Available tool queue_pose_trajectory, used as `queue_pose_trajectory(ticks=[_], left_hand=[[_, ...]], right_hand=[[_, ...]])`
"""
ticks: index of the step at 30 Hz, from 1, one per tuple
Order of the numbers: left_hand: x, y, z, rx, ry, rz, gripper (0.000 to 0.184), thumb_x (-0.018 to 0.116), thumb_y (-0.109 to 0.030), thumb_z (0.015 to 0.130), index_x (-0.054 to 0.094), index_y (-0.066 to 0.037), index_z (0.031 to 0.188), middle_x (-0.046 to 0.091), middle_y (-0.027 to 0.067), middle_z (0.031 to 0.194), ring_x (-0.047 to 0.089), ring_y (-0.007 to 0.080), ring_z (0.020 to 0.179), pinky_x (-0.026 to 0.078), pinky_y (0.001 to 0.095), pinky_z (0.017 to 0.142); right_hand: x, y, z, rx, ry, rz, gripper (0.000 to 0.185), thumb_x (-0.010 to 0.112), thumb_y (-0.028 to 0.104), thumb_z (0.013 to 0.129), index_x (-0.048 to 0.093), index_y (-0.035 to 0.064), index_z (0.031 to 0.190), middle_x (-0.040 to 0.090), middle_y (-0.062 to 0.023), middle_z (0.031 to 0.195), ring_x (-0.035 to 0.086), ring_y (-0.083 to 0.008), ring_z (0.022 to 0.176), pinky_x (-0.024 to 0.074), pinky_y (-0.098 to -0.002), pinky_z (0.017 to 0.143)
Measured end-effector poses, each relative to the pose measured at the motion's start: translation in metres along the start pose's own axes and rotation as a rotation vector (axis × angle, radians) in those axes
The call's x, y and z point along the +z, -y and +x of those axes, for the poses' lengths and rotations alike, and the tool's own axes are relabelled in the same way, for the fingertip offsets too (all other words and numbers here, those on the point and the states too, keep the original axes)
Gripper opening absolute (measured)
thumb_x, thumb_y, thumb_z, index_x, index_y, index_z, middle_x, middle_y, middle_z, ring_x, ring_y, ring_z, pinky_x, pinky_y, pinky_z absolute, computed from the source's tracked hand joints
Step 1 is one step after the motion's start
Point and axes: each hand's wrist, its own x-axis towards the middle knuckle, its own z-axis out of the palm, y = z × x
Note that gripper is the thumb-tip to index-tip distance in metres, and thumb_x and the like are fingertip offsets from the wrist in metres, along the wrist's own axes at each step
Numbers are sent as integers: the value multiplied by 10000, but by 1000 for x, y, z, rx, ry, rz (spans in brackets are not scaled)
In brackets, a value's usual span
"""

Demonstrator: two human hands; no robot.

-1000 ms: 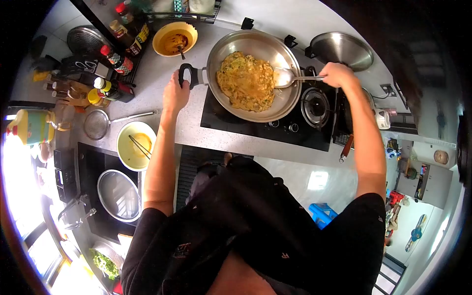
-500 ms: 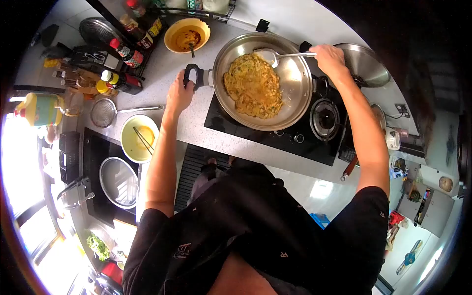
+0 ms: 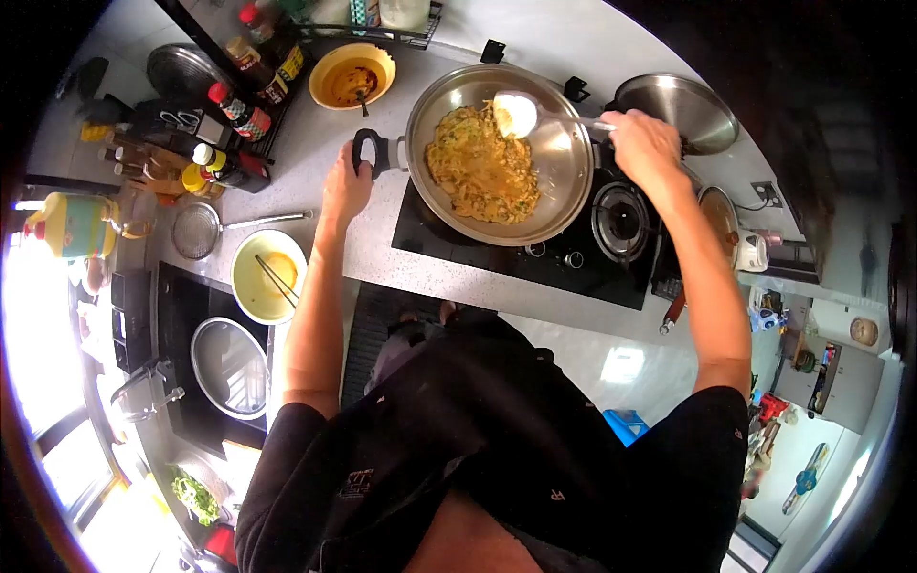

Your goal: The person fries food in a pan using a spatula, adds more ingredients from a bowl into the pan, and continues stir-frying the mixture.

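A wide steel frying pan (image 3: 569, 181) sits on the black cooktop, holding a yellow-brown, omelette-like egg mixture (image 3: 482, 167) with green bits. My left hand (image 3: 347, 186) is closed around the pan's black loop handle (image 3: 371, 153), on the pan's left side. In my right hand (image 3: 648, 145), above the pan's right rim, is the shaft of a spatula (image 3: 517, 115). Its bright, glare-lit blade is at the upper edge of the egg mixture; whether it touches the food or hovers is hard to tell.
A yellow bowl (image 3: 330, 81) with sauce and a spoon stands behind the handle. Left are a strainer (image 3: 196, 231), a pale green bowl (image 3: 244, 291) with chopsticks, sauce bottles (image 3: 239, 115) and a sink (image 3: 181, 315). A second burner (image 3: 621, 224) and a steel lid (image 3: 683, 110) are right.
The spatula blade has turned, its face now catching bright light, and shifted slightly at the egg mixture's upper edge. My left hand stays on the handle. The whole view has shifted a little.
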Motion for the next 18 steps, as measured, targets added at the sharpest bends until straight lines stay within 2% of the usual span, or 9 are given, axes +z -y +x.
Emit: queue_pose_trajectory(ticks=[2,4,5,9,15,18], left_hand=[[7,9,0,26,-29,-16,526,572,-233,925,476,-16,1395,668,310,1098,641,475,1039,499,534,903],[7,12,2,21,4,-19,532,573,-239,930,468,-18,1403,667,309,1105,640,478,1040,499,531,909],[7,14,2,18,20,-20,536,573,-242,932,464,-20,1407,667,309,1108,639,480,1040,499,530,912],[0,2,-5,-2,26,0,532,578,-251,931,471,-20,1398,669,309,1104,640,482,1039,503,528,909],[0,-1,-6,-17,12,23,538,581,-251,923,477,-8,1392,677,295,1107,648,465,1044,508,517,911],[-2,-2,-7,-11,19,-27,526,579,-240,920,491,-2,1380,680,289,1107,656,451,1041,511,503,911]], right_hand=[[14,13,2,8,125,0,225,595,48,869,749,115,1018,740,-146,925,721,-341,936,555,-443,812],[27,23,5,-1,200,-20,270,590,90,875,747,131,1092,730,-164,991,696,-341,982,536,-462,844],[41,20,5,15,171,-27,262,596,52,844,757,123,1038,734,-172,980,705,-340,968,540,-447,834],[21,7,3,-12,174,-195,218,576,119,885,784,71,925,756,-158,953,740,-303,950,573,-410,789],[2,18,2,-28,67,-178,220,570,95,873,779,53,927,745,-187,992,733,-304,975,573,-415,819],[7,44,4,-28,165,-103,222,566,85,871,775,35,923,742,-192,1011,727,-321,986,571,-424,842]])
